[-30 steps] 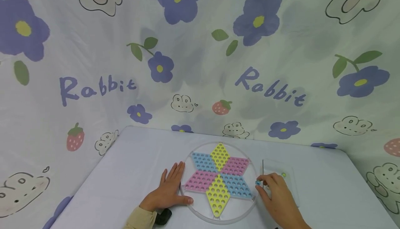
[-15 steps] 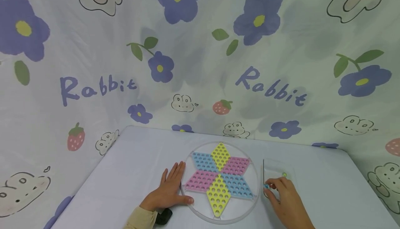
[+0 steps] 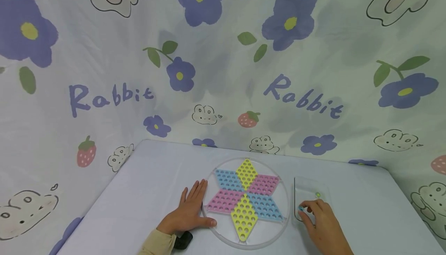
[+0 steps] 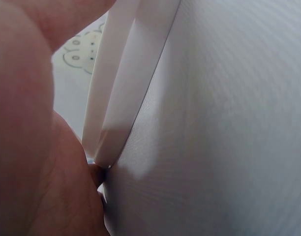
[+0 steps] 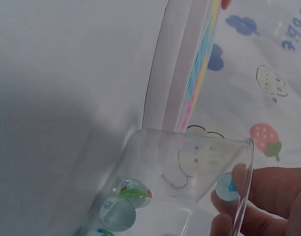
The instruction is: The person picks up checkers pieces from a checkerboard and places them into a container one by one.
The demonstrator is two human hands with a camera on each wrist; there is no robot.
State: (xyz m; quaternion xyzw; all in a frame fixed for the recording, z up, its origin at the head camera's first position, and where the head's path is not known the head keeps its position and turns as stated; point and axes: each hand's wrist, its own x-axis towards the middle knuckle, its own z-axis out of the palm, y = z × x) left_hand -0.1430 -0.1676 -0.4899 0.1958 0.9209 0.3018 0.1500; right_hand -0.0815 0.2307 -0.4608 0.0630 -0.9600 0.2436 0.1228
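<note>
A round Chinese checkers board (image 3: 263, 246) with a star of yellow, pink and blue holes lies on the table. My left hand (image 3: 188, 212) rests flat at the board's left rim, fingers straight and thumb reaching over the edge. In the left wrist view the palm (image 4: 22, 128) is beside the white rim (image 4: 116, 83). My right hand (image 3: 322, 220) pinches a clear marble (image 5: 227, 187) with a blue swirl between thumb and fingertips. It is at the clear plastic box (image 3: 310, 183), the marble just inside the wall in the right wrist view. Several marbles (image 5: 118, 214) lie in the box's bottom.
The white table (image 3: 167, 162) carries the board in the middle and the box to its right. A small black object (image 3: 183, 240) sits under the left wrist. A curtain (image 3: 223, 73) printed with flowers and rabbits hangs behind the table.
My right hand, pinching the marble, has moved right from the gap beside the board to over the clear box. The left hand has stayed at the board's rim.
</note>
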